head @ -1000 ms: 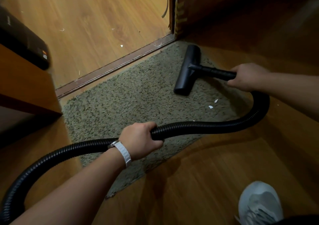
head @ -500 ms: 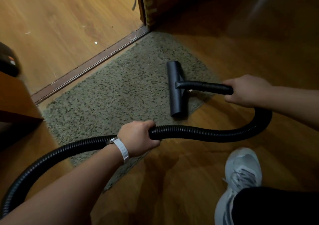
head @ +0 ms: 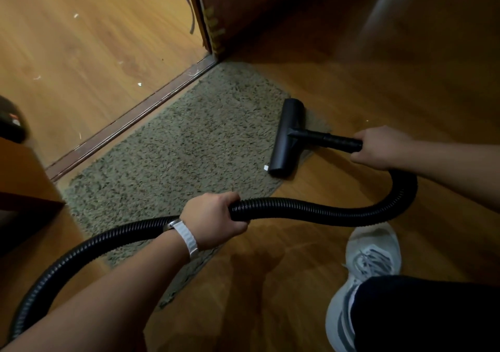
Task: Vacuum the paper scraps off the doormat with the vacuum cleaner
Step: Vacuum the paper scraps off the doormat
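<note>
Head view looks down on a shaggy grey-green doormat (head: 173,159) lying along a door threshold (head: 130,119) on the wooden floor (head: 270,284). Right hand (head: 378,147) is clamped on the black wand (head: 324,138), whose floor nozzle (head: 288,138) rests on the mat's right edge. 1 white paper scrap (head: 265,167) lies just beside the nozzle. Left hand (head: 213,223) is closed around the ribbed hose (head: 311,212). A grey sneaker (head: 362,270) stands on the floor.

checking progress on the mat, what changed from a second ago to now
The vacuum head was pulled from the mat's far corner by the door back to its right edge; a paper scrap now lies beside it. Both hands kept their grips: right hand on the wand, left hand on the hose.
</note>
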The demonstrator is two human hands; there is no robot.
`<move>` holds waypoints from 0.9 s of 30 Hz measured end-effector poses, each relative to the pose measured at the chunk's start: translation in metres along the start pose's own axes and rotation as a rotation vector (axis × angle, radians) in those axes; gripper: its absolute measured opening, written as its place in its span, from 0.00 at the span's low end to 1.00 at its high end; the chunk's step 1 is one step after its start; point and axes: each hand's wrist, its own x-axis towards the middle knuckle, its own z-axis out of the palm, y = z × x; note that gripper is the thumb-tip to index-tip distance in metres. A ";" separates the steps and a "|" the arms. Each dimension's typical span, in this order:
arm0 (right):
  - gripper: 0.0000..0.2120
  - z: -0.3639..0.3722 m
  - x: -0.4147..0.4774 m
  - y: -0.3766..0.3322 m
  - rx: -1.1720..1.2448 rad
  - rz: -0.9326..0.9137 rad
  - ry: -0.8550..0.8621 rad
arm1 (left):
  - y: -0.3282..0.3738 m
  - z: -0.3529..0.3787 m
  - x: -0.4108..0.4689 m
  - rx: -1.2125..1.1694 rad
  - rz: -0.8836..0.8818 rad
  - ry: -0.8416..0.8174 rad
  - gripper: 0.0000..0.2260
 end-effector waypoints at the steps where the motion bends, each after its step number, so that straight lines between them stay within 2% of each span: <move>1: 0.14 0.002 0.003 -0.003 -0.011 -0.031 -0.014 | -0.001 0.001 0.000 0.005 0.006 -0.006 0.13; 6: 0.14 0.004 0.010 -0.012 -0.074 -0.122 -0.013 | -0.006 0.009 0.005 0.025 0.017 -0.038 0.15; 13: 0.17 -0.004 0.015 0.010 0.035 0.034 0.079 | -0.008 0.011 0.015 -0.016 -0.007 -0.029 0.13; 16: 0.17 -0.004 0.017 0.016 0.048 0.037 0.056 | -0.006 0.012 0.015 -0.011 -0.024 -0.029 0.14; 20: 0.17 0.004 0.012 0.005 -0.004 -0.067 -0.020 | -0.006 0.012 0.011 0.013 0.006 -0.043 0.14; 27: 0.13 0.012 -0.002 -0.021 -0.202 -0.280 -0.050 | -0.007 0.011 0.009 0.072 0.057 -0.082 0.15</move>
